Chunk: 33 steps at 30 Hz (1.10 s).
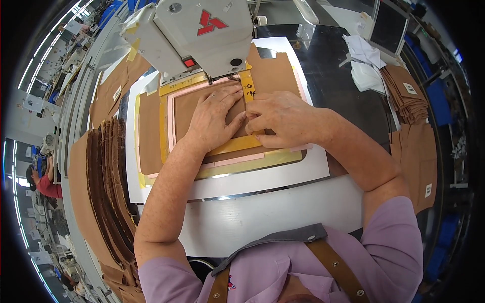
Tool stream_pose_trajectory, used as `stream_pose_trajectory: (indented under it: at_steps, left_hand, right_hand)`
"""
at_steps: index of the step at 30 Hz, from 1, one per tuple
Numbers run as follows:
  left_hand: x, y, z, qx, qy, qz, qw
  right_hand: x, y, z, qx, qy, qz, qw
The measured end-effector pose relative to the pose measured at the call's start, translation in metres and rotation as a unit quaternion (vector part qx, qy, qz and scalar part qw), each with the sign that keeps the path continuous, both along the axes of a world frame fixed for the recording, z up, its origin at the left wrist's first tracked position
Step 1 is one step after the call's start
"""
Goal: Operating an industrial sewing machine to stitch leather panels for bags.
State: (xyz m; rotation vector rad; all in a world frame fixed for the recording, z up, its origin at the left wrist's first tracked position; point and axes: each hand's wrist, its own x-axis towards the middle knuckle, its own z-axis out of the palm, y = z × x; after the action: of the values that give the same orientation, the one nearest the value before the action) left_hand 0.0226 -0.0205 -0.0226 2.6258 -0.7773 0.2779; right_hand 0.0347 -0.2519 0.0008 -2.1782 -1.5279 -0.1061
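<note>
both hands (252, 118) press flat, open, on brown fabric (194, 103), fingertips partly hidden under the sewing machine (197, 35)

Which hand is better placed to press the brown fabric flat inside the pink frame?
Left. The left hand already lies flat on the brown fabric inside the pink frame; the right hand sits at the yellow strip's edge, fingers curled.

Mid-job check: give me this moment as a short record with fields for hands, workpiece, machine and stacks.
left hand: flat on brown fabric piece, fingers spread
right hand: pressing the fabric at the yellow template edge
fabric: lies inside the pink frame
sewing machine: head just beyond the hands
stacks: brown pieces at left and far right
</note>
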Motion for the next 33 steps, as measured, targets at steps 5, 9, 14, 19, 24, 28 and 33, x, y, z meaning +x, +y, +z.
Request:
stream_pose_trajectory:
  at_steps: [5, 9, 14, 19, 24, 28, 33]
  left_hand:
    - [0.004, 0.001, 0.0, 0.024, -0.018, -0.009, 0.999]
    - [0.0, -0.01, 0.008, 0.084, -0.025, 0.03, 0.996]
    - [0.003, -0.004, 0.006, 0.063, -0.016, 0.039, 0.997]
    - [-0.01, 0.007, 0.01, -0.001, 0.01, -0.046, 0.999]
    - [-0.028, 0.01, -0.001, -0.041, 0.003, -0.016, 0.999]
    - [-0.021, 0.007, 0.003, -0.056, 0.029, 0.005, 0.998]
    - [-0.007, 0.008, 0.0, -0.035, 0.024, 0.028, 0.999]
  right_hand:
    - [-0.001, -0.001, 0.0, -0.02, -0.037, -0.024, 0.999]
    - [-0.004, -0.003, 0.002, -0.058, -0.043, -0.041, 0.997]
    - [-0.003, -0.002, -0.005, -0.046, -0.074, -0.062, 0.994]
    - [0.005, -0.003, -0.008, -0.032, -0.079, -0.079, 0.993]
    - [0.014, -0.004, -0.011, -0.053, -0.089, -0.103, 0.989]
    - [0.02, -0.008, -0.013, -0.052, -0.063, -0.116, 0.99]
    - [0.023, -0.011, -0.016, -0.056, 0.004, -0.139, 0.989]
